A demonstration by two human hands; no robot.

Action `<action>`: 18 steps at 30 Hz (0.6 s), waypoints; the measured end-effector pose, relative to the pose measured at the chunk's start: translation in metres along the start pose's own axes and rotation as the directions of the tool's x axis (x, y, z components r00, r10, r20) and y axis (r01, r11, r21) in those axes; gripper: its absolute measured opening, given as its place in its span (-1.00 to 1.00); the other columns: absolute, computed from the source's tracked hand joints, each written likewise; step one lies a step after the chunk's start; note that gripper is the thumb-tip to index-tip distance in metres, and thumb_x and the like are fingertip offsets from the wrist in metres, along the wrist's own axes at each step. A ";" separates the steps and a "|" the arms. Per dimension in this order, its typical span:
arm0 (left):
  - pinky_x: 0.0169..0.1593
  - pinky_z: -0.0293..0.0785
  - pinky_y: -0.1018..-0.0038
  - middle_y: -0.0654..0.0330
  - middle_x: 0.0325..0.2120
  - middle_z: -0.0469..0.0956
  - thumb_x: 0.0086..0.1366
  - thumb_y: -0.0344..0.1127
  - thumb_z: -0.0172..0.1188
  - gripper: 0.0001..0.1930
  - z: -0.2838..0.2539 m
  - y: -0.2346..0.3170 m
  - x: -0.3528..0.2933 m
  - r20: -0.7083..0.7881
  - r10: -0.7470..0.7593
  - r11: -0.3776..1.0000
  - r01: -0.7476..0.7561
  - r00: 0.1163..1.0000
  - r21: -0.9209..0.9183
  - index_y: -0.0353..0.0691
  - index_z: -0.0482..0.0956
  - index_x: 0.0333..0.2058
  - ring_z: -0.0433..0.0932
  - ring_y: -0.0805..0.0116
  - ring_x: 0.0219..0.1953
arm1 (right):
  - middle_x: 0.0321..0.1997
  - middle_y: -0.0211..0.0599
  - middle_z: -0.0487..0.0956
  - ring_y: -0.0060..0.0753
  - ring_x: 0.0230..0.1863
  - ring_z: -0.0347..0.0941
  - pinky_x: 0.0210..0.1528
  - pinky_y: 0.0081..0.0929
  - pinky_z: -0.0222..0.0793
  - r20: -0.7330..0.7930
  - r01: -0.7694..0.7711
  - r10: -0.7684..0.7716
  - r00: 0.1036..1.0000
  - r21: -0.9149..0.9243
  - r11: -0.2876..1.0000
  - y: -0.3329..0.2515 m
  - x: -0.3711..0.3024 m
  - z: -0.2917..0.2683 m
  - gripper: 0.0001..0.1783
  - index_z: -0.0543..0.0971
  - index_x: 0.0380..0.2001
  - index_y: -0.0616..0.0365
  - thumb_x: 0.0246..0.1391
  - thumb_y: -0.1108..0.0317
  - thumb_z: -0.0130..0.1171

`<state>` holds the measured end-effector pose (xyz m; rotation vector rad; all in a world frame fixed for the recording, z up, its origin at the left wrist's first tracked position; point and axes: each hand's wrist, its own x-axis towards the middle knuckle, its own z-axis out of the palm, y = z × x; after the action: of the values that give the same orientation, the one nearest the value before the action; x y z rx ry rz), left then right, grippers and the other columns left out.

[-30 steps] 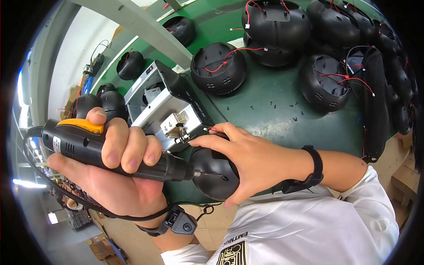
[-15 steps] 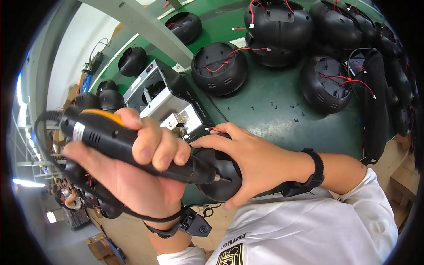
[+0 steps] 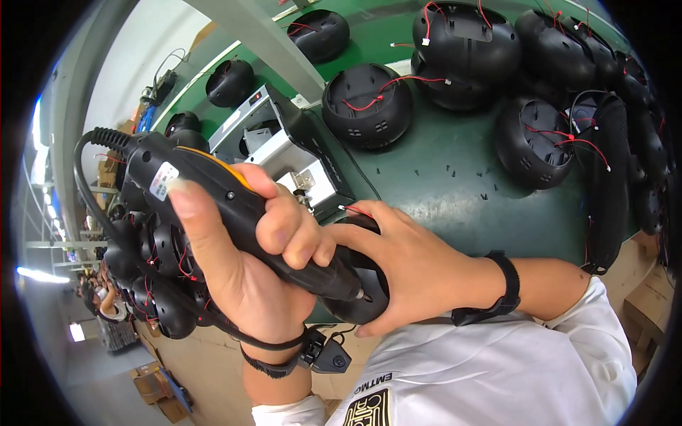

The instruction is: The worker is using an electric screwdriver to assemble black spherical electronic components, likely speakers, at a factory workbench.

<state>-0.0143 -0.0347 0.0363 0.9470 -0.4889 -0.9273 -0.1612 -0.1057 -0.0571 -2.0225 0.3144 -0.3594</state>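
My left hand (image 3: 249, 263), palm up, is wrapped round a black electric screwdriver (image 3: 231, 195) with an orange strip and a cable at its back end. Its bit points down to the right, into a recess of a black rounded housing (image 3: 355, 309). Gripping that housing from the right is my right hand (image 3: 405, 273), with fingers over the far side and thumb at the near side. A red wire with a white plug (image 3: 348, 209) shows by those fingers. Much of the housing is hidden behind both hands, and the screw at the bit cannot be made out.
Beyond the housing stands a silver-and-black metal machine (image 3: 312, 177) on the green table (image 3: 440, 213). Loose dark screws (image 3: 485, 197) lie scattered there. More black housings (image 3: 368, 106) with red wires stand around, several at the right. A grey post (image 3: 277, 53) rises behind the machine.
The screwdriver has tilted more steeply, its back end shifting right and its bit sitting lower in the housing. My left thumb now presses along its body. The whole view has shifted slightly.
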 end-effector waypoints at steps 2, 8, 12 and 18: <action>-0.49 0.28 0.53 0.45 -0.60 0.24 0.55 0.26 -0.08 -0.48 -0.011 -0.002 0.010 0.301 -0.064 0.994 0.087 0.952 -0.064 -0.15 0.40 -0.20 0.22 0.62 -0.64 | 0.32 0.34 0.22 0.46 0.32 0.24 0.31 0.10 0.32 -0.011 0.013 -0.013 1.000 0.000 1.000 0.003 -0.002 -0.001 0.20 0.30 0.38 -0.22 -0.44 0.03 0.66; -0.59 0.34 0.55 0.37 -0.63 0.42 0.46 0.22 0.15 -0.49 -0.025 0.008 0.038 0.797 0.121 0.955 0.150 0.591 -0.256 -0.18 0.37 -0.29 0.43 0.54 -0.67 | 0.37 0.32 0.18 0.46 0.37 0.21 0.34 0.08 0.30 0.023 0.082 -0.082 0.996 0.018 0.996 0.003 -0.001 -0.008 0.24 0.27 0.42 -0.15 -0.43 0.05 0.67; -0.48 0.30 0.48 0.42 -0.62 0.38 0.16 0.68 0.04 -0.15 -0.037 0.063 0.038 0.273 0.288 0.957 -0.289 0.918 -0.039 -0.14 0.46 -0.17 0.31 0.55 -0.64 | 0.42 0.37 0.12 0.45 0.41 0.18 0.37 0.05 0.27 0.228 -0.004 -0.018 0.973 0.096 0.995 0.005 -0.008 -0.018 0.22 0.26 0.43 -0.14 -0.39 0.08 0.63; -0.52 0.30 0.45 0.33 -0.71 0.25 0.11 0.83 -0.39 0.04 -0.044 0.015 0.072 -0.248 0.418 0.865 -0.301 0.874 0.401 -0.20 0.47 -0.30 0.24 0.41 -0.68 | 0.46 0.39 0.08 0.46 0.46 0.10 0.40 0.03 0.24 -0.053 0.189 -0.182 0.982 0.164 0.968 0.012 -0.015 -0.002 0.10 0.32 0.38 -0.19 -0.34 0.13 0.58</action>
<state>0.0625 -0.0713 0.0237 1.2547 -0.5343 -0.3257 -0.1769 -0.1068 -0.0691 -1.8847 0.1125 -0.5235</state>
